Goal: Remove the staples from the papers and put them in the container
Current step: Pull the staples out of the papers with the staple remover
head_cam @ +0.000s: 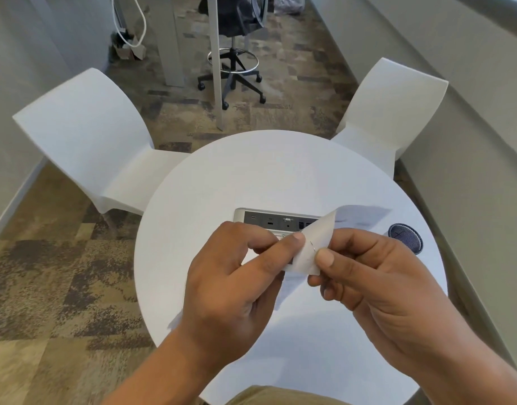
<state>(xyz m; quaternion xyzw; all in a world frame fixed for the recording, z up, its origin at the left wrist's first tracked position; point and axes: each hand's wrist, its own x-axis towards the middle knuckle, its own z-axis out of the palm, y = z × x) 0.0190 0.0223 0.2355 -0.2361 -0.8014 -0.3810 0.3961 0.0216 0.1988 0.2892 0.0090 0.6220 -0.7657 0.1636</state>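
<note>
Head view looks down over my two grips, raised above the round white table [251, 176] close to its 6 o'clock edge, where I sit. My left grip [231, 282] pinches the papers [317, 229] between thumb and curled fingers, the thumb tip pressed flat on the sheet. My right grip [377, 276] pinches the same papers from the 3 o'clock side, thumb on top and fingers curled beneath. The papers stand bent upward between the two thumbs, clear of the table. A thin staple [312, 247] shows in the paper, just between my thumb tips; I cannot tell whether either thumb touches it. The container [406, 238], a dark blue mesh cup, sits on the table near its 3 o'clock edge, apart from my right grip. A grey socket panel [277, 220] lies at the table's centre, partly hidden by my left grip and the papers. Two white chairs [85, 135] stand at about 10 and 1 o'clock, and a black stool [236, 39] stands at 12 o'clock on the mottled carpet [61, 287].
</note>
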